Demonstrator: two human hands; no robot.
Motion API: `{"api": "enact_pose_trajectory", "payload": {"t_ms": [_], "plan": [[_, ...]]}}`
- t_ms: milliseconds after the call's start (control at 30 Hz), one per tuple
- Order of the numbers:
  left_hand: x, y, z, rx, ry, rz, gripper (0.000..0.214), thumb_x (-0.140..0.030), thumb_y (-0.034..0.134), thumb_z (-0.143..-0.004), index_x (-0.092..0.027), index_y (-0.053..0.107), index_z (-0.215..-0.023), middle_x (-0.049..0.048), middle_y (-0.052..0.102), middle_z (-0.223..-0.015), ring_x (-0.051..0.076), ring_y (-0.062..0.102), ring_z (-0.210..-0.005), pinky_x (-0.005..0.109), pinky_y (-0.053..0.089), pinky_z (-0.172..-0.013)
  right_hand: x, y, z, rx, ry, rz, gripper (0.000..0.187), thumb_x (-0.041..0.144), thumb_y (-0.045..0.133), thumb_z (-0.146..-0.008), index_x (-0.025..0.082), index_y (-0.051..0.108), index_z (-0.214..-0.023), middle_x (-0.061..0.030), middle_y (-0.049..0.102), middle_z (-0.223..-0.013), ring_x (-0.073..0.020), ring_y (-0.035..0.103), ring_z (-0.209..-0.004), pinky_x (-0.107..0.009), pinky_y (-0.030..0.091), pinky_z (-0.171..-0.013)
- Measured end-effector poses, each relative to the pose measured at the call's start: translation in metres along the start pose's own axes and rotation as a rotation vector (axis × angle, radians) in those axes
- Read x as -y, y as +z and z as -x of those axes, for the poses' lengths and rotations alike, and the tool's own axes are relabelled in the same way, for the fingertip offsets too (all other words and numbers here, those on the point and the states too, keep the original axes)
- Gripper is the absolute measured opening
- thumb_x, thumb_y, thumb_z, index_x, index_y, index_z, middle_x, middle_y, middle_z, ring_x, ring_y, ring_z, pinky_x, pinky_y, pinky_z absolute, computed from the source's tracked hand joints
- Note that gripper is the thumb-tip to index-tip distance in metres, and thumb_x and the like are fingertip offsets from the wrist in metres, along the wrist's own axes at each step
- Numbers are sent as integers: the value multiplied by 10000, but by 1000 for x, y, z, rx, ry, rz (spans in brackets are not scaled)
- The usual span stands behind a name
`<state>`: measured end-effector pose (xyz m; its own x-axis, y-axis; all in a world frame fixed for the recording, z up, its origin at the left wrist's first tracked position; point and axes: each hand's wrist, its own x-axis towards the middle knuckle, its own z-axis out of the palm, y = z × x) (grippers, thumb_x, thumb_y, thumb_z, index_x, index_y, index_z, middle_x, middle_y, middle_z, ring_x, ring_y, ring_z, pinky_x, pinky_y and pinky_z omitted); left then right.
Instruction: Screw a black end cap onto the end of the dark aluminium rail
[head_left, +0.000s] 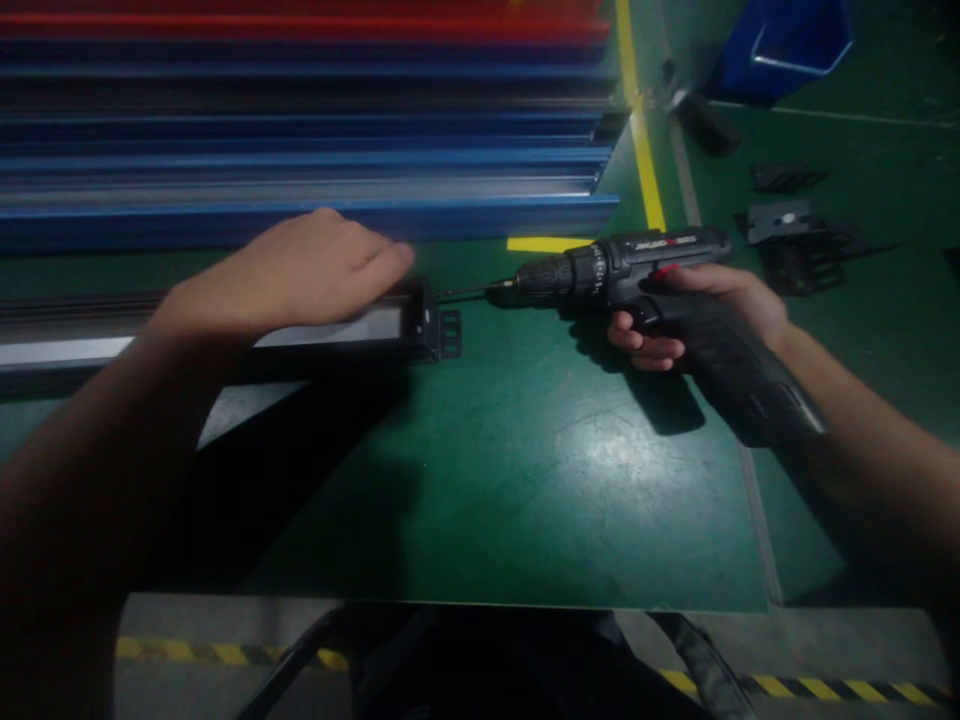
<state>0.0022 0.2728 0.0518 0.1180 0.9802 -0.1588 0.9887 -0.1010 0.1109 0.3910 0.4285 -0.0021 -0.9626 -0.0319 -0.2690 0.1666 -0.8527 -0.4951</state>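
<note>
My right hand [739,300] is wrapped round the handle of a black cordless drill [660,250], which points left. Its long thin bit [472,292] reaches the black end cap [431,325] of a long dark profile [330,345]; whether a screw sits at the tip is too small to tell. A small slotted tab [451,333] sticks out from that cap. Over the profile, close to its right end, my left hand [307,265] is closed on it from above. The thumb lies along the top, and the other fingers are mostly hidden behind the far side.
Several long blue, dark and red profiles [300,215] lie side by side at the back left. Black brackets [799,245] and a blue bin [799,50] are at the right. Yellow tape [641,150] marks the green table [525,500], whose front edge is near my body.
</note>
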Motion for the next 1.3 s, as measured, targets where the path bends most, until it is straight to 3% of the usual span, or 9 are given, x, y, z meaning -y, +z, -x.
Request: {"api": "enact_pose_trajectory", "payload": {"t_ms": [233,500,700,933,1133,1300], "plan": [[-7,-4,0,85,-84,-11,655,-549,228,-1026,-147,708,-832,47,617,-748,173,577,-684,493,506,-957,-1,0,0,-15,0,-1,450,414,538,-1062,12,532,-1264,-173,697,-1116,-169,687,-828,-313,557,-812],[0,0,-1,22,-33,1,625,-541,272,-1040,-153,691,-788,17,598,-694,125,535,-621,435,526,-925,0,2,1,-6,1,-24,446,398,539,-1064,25,492,-1304,-175,695,-1144,-173,696,-854,-313,560,-830],[-3,-2,-1,59,-63,-1,633,-535,256,-1032,-148,705,-811,30,598,-703,140,541,-638,485,515,-960,0,0,0,24,12,-18,440,416,505,-1080,27,501,-1286,-176,683,-1144,-177,687,-872,-321,553,-853],[-1,0,-1,35,-50,-24,634,-544,256,-1038,-158,688,-780,30,602,-715,130,525,-611,460,537,-895,-1,0,1,7,-16,-23,444,412,507,-1076,44,493,-1323,-163,681,-1159,-176,677,-855,-331,554,-833],[-2,-1,-1,57,-80,3,655,-554,256,-1038,-143,717,-823,34,617,-737,134,546,-643,470,515,-945,0,0,-1,29,-3,-4,427,398,512,-1076,24,518,-1280,-173,687,-1131,-173,692,-860,-318,556,-835],[-1,0,-1,23,-24,-9,618,-522,265,-1035,-163,692,-771,13,600,-690,103,488,-587,383,519,-889,0,0,0,10,-5,4,404,392,519,-1077,49,511,-1288,-166,688,-1146,-170,692,-856,-322,561,-833]]}}
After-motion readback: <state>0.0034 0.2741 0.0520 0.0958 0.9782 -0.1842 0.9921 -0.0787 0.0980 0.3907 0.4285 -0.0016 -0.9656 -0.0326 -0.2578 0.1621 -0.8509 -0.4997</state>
